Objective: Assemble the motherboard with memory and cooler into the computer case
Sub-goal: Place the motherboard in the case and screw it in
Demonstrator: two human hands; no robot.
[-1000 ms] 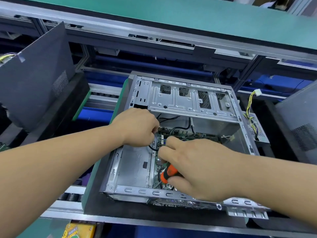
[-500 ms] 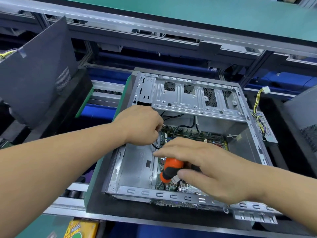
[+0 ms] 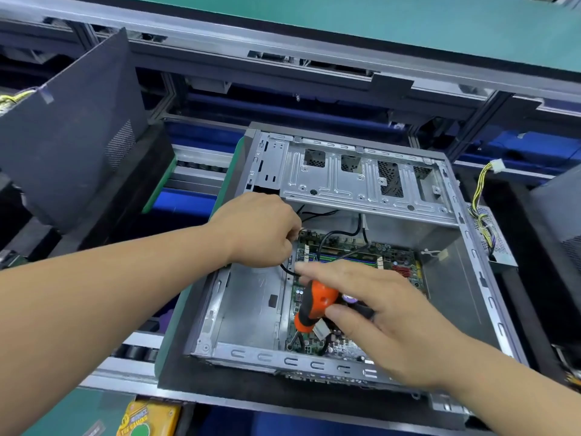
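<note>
An open grey computer case (image 3: 251, 300) lies on its side on a black pallet. A green motherboard (image 3: 349, 247) sits inside it, partly hidden by my hands. My left hand (image 3: 261, 231) is curled over the board's far left corner and pinches a black cable (image 3: 286, 269). My right hand (image 3: 377, 316) hovers over the board's middle with fingers stretched out, and its thumb holds an orange-and-black screwdriver (image 3: 311, 306) against the palm, tip pointing down at the board. No cooler can be made out.
The case's drive cage (image 3: 361, 180) spans its far side. A power supply with yellow wires (image 3: 484, 209) lies at the right. A dark side panel (image 3: 72, 133) leans at the left. A yellow box (image 3: 144, 416) sits at the near edge.
My right hand has opened its fingers and moved slightly right, so more of the orange screwdriver handle shows. My left hand stays at the board's corner.
</note>
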